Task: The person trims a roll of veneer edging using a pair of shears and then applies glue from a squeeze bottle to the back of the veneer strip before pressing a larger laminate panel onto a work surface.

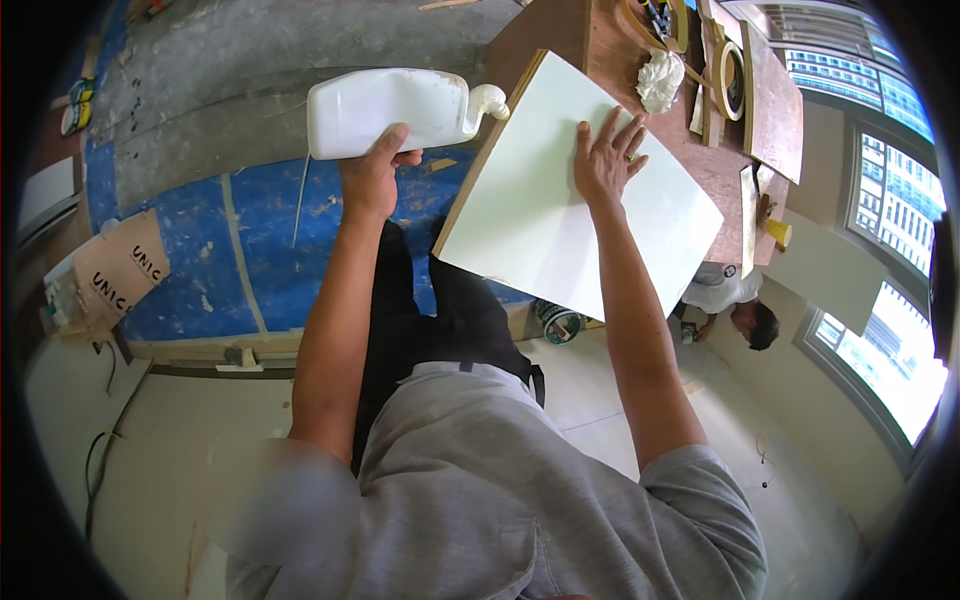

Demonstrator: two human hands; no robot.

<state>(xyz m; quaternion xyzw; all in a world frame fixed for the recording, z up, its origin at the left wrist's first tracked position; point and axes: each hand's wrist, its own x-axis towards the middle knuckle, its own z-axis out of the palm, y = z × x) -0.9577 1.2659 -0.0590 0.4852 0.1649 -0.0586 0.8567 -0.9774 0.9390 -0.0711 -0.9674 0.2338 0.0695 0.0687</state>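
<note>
My left hand (370, 178) grips a white plastic bottle (385, 108), which lies tilted on its side with its mouth toward the right. A curled, off-white lump (489, 103) is at the mouth, at the edge of a white-faced board (570, 190). Whether it touches that edge I cannot tell. The board has a brown raw edge and lies at an angle in front of me. My right hand (607, 160) rests flat on the board's white face with its fingers spread; it holds nothing.
On the brown worktop (640, 130) at the right are a crumpled white wad (660, 81), a tape roll (732, 80) and wood strips. A person (735, 300) crouches near the windows. A round tub (557, 322) stands below the board; blue sheeting (200, 260) covers floor at left.
</note>
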